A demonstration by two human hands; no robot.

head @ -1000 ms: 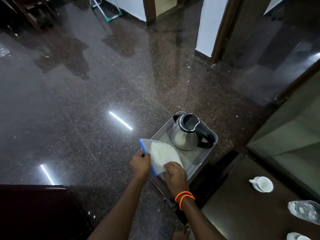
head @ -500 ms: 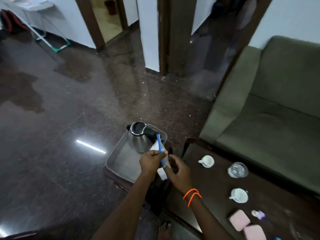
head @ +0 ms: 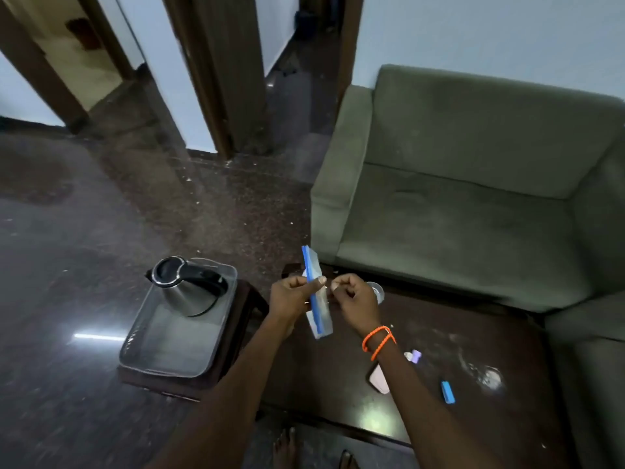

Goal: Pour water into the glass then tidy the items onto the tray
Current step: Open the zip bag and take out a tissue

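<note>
**Over the dark table, two hands at a zip bag**

Above the near-left part of the dark table (head: 338,377), both hands meet at a clear zip bag (head: 317,296) with a blue strip along its edge. The left hand (head: 293,296) is closed around the bag, thumb pressed on the blue strip. The right hand (head: 355,301) has its fingers curled, thumb and forefinger pinched together just beside the bag; whether they really touch the plastic I cannot tell. This wrist wears an orange bracelet (head: 378,341). The bag stands nearly upright and is seen edge-on, so its content is hard to make out.

The glass (head: 378,290) stands on the table behind the right hand, which hides most of it; only a part of the rim shows (if water is inside I cannot say). To the left, on a low stool, the tray (head: 159,357) holds the steel kettle (head: 187,286) in its far part, black handle pointing right.

On the near-right part of the table lie a small blue object (head: 447,392), a small purple and white object (head: 414,355) and a pink item (head: 378,380), the last one partly covered by the right forearm. All three are too blurred to identify. A pale smear marks the table surface to the right. A green sofa (head: 456,204) stands behind the table, cut off at the right edge. Bare toes show at the bottom edge.
</note>
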